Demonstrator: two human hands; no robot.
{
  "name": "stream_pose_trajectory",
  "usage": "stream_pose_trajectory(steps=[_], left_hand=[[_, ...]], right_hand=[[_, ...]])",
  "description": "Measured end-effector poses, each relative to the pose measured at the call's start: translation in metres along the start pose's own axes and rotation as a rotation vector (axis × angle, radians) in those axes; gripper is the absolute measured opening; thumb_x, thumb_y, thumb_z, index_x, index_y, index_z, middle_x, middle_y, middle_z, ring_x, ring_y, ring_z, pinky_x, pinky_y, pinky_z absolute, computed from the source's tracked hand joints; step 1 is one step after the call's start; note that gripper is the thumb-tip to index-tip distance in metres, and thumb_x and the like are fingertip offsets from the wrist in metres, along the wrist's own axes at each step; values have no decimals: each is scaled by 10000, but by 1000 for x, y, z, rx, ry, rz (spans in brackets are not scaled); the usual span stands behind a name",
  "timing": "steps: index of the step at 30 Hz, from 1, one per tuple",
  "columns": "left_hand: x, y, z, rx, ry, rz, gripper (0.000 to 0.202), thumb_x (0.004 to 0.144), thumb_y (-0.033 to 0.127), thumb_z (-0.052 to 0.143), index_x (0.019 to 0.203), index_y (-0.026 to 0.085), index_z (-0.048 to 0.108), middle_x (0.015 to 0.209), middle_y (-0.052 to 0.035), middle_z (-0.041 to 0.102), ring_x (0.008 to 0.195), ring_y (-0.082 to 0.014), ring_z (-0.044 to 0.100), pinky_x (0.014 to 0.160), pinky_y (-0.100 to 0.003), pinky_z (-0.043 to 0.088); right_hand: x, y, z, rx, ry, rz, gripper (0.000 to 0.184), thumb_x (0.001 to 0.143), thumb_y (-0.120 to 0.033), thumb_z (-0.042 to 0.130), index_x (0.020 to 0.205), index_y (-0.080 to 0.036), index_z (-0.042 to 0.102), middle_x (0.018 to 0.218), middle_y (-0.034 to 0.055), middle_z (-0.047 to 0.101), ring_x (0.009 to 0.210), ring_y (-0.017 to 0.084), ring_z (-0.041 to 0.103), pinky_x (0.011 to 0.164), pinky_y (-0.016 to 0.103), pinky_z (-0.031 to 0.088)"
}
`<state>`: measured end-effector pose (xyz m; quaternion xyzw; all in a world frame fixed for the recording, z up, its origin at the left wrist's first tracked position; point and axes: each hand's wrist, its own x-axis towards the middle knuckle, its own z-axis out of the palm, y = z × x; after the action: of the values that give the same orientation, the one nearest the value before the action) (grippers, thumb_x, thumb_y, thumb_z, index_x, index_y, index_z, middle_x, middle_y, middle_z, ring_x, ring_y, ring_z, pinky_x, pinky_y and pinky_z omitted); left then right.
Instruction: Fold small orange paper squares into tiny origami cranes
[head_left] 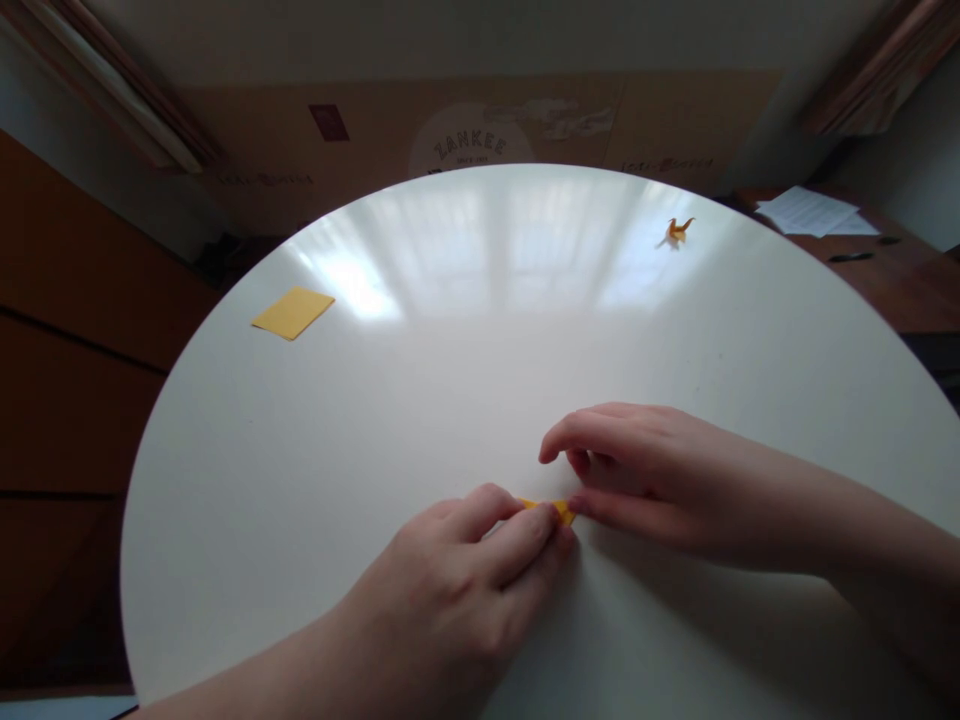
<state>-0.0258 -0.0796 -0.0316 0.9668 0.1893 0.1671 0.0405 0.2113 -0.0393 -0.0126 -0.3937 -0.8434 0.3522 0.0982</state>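
Observation:
A small folded piece of yellow paper [565, 513] lies on the white round table near its front, mostly covered by fingers. My left hand [469, 575] is closed on it, with the fingertips pressing it from above. My right hand [652, 465] is at the paper's right end, where its thumb tip touches the edge. The right index finger arches above the table, apart from the thumb, and the other fingers curl beneath it, partly hidden. How the paper is folded under the left fingers cannot be seen.
A flat stack of yellow paper squares [294, 313] lies at the table's left. Toward the back right stands a folded paper crane [678, 231]. White printed sheets [814, 212] and a dark pen [852, 257] rest on a brown surface beyond the white table [450, 400].

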Motion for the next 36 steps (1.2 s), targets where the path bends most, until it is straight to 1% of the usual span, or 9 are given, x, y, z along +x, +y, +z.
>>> stream_pose_trajectory(steps=[3, 11, 15, 19, 22, 25, 28, 34, 36], left_hand=[[-1, 0, 1, -16, -7, -18, 347, 964, 50, 411, 1232, 7, 627, 1075, -134, 707, 881, -244, 599, 718, -376, 593], [0, 2, -6, -35, -55, -46, 315, 953, 68, 483, 1230, 18, 626, 1099, -125, 718, 885, -245, 612, 736, -371, 601], [-1, 2, -4, -68, 35, -55, 314, 967, 92, 480, 1245, 51, 620, 1143, -121, 722, 891, -242, 619, 734, -365, 598], [-3, 2, -4, -108, 29, -72, 333, 965, 116, 496, 1281, 108, 600, 1207, -108, 712, 905, -245, 632, 730, -366, 594], [-3, -2, -9, -169, 75, -125, 362, 921, 82, 518, 1259, 159, 621, 1186, -98, 712, 927, -232, 644, 745, -348, 586], [-3, -11, -15, -285, 233, -315, 263, 897, 81, 527, 1057, 193, 704, 1028, -74, 727, 862, -188, 663, 719, -291, 566], [-4, -21, -18, -422, 337, -573, 227, 895, 138, 515, 957, 196, 725, 950, -59, 715, 697, -141, 643, 527, -224, 486], [-5, -37, -12, -633, 422, -988, 199, 859, 262, 558, 929, 187, 729, 928, -45, 705, 841, -176, 639, 696, -252, 498], [-5, -41, -12, -661, 398, -1047, 245, 886, 276, 515, 987, 173, 713, 853, -40, 678, 756, -165, 630, 614, -242, 486]], right_hand=[[1, -2, 4, -56, 23, 1, 164, 889, -211, 640, 1039, -269, 611, 861, -25, 649, 808, 159, 598, 698, 255, 411], [1, 1, 4, 27, 24, 60, 273, 862, -113, 594, 1077, -280, 605, 839, -29, 628, 766, 142, 587, 662, 233, 425], [1, 12, -4, 92, 46, 44, 303, 857, -93, 586, 1101, -267, 629, 829, -24, 625, 736, 133, 581, 650, 231, 440], [8, 28, -10, 306, 161, 24, 155, 924, -212, 587, 1065, -208, 652, 778, -10, 609, 677, 121, 560, 597, 220, 449], [16, 36, -8, 447, 274, 25, 133, 935, -270, 597, 1005, -173, 654, 679, -37, 554, 510, 77, 480, 464, 195, 373], [22, 40, -3, 555, 324, 52, 172, 932, -327, 611, 1008, -175, 634, 630, -62, 524, 414, 63, 455, 386, 186, 333], [24, 38, 0, 591, 355, 74, 212, 915, -376, 617, 989, -177, 626, 635, -68, 510, 385, 62, 449, 349, 184, 310], [22, 24, 1, 494, 345, 88, 301, 893, -452, 629, 948, -157, 651, 681, -38, 557, 455, 75, 470, 394, 196, 352], [22, 19, 1, 449, 304, 103, 289, 877, -439, 655, 917, -154, 675, 689, -26, 594, 490, 89, 505, 434, 207, 383]])
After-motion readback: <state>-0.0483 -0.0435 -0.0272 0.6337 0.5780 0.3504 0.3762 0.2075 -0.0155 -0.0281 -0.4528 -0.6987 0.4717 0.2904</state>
